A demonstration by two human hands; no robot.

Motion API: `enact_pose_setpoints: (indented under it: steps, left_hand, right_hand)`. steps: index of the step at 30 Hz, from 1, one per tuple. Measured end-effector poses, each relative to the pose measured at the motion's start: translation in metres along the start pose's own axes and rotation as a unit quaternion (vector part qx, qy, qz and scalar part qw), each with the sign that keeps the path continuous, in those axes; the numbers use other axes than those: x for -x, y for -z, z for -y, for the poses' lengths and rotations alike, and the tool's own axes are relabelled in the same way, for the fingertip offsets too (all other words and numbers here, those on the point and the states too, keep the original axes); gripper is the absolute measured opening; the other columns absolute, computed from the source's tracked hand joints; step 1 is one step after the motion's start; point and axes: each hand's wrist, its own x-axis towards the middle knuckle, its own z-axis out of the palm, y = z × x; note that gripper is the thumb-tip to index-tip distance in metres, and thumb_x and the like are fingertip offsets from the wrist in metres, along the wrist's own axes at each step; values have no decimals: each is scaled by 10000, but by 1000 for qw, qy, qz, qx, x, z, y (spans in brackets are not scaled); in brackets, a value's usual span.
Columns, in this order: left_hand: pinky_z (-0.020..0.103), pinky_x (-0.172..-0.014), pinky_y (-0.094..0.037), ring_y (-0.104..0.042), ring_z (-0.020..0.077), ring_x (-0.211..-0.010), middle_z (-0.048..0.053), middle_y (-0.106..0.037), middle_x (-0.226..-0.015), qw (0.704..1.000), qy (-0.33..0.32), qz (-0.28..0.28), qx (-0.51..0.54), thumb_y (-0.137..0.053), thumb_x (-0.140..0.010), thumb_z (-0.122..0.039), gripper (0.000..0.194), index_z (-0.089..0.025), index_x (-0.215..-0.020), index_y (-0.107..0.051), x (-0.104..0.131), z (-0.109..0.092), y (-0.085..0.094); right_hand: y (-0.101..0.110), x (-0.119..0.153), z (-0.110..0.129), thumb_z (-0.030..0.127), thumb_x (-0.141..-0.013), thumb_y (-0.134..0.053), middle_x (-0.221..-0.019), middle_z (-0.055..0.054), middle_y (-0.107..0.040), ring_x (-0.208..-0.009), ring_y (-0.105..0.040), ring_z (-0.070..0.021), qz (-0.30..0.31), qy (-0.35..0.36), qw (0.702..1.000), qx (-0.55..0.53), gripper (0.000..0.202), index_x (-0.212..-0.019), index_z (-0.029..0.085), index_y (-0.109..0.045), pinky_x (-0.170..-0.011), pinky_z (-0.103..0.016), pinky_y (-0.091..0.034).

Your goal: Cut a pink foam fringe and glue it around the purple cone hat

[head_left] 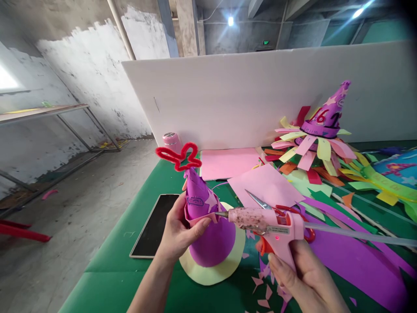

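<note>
A purple cone hat (pixel 213 243) with a pale yellow round brim (pixel 208 277) stands on the green table. Around its upper part runs a pink strip (pixel 208 218), which my left hand (pixel 182 230) presses against the cone, fingers wrapped round it. A red fuzzy butterfly-like shape (pixel 182 157) tops the cone. My right hand (pixel 298 271) grips a pink glue gun (pixel 270 224) by its handle, a finger at the orange trigger. The nozzle touches or nearly touches the strip, just right of my left thumb. A clear glue stick trails from the gun's back.
Left of the hat lies a dark tablet (pixel 154 226). Red-handled scissors (pixel 259 200) rest behind the glue gun on pink sheets (pixel 267 180). Fringed hats (pixel 321 130), purple foam (pixel 358 261) and scraps lie right. A white board (pixel 228 100) stands behind, near a pink cup (pixel 171 141).
</note>
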Motion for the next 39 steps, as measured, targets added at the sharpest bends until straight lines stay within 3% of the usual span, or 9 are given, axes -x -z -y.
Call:
enact_pose_setpoints:
  steps: [5, 12, 19, 25, 30, 36, 39]
  left_hand:
    - [283, -628, -523, -655, 210, -751, 22, -682, -824, 1000, -7, -3, -11, -737, -649, -289, 361, -206, -967, -589, 1, 1, 1]
    - [298, -624, -524, -657, 239, -787, 45, -685, -868, 1000, 3, -7, -16, -738, -636, -323, 413, -195, -998, -588, 0, 1, 1]
    - [280, -623, -518, -653, 221, -785, 39, -680, -870, 1000, 1, -4, -12, -735, -654, -289, 395, -203, -1007, -579, 1, 3, 2]
    - [296, -616, -522, -654, 227, -755, 35, -683, -836, 1000, -4, -9, -22, -738, -637, -318, 401, -196, -989, -589, 0, 1, 1]
    - [288, -621, -519, -651, 224, -772, 36, -679, -859, 1000, -4, -10, -20, -737, -644, -305, 404, -201, -1002, -582, 1, 3, 2]
    - [273, -630, -518, -655, 211, -782, 28, -686, -874, 1000, -15, 5, -7, -728, -662, -278, 392, -214, -1019, -579, 0, 1, 1]
    - [263, -632, -514, -647, 194, -759, 16, -677, -841, 1000, -21, 2, -12, -729, -663, -269, 368, -214, -995, -579, 1, 1, 2]
  right_hand:
    - [-11, 7, 15, 570, -776, -534, -1214, -86, -601, -1126, -537, -293, -57, -3, 998, -18, 660, -1336, 249, -397, -904, -364, -494]
    - [2, 1, 5, 509, -763, -604, -1193, -92, -619, -1121, -551, -294, 4, 25, 1000, -10, 613, -1295, 236, -469, -883, -329, -519]
    - [-12, 7, 16, 565, -781, -536, -1111, -90, -653, -1033, -594, -276, -65, 3, 998, -24, 618, -1295, 231, -462, -850, -343, -523]
    - [-4, 1, 8, 499, -749, -619, -1081, -97, -670, -1007, -615, -287, -20, 30, 999, -9, 553, -1222, 223, -550, -790, -315, -560]
    - [-10, 5, 13, 542, -782, -547, -1117, -96, -649, -1093, -566, -288, -76, 23, 997, -18, 570, -1257, 230, -513, -825, -318, -542]
    - [-1, 1, 5, 508, -771, -594, -1128, -89, -653, -1076, -582, -281, 1, 18, 1000, -2, 571, -1261, 228, -511, -854, -305, -532]
    - [-6, 3, 8, 526, -774, -575, -1130, -88, -651, -1042, -597, -271, -35, 19, 999, -12, 549, -1236, 232, -535, -824, -287, -539]
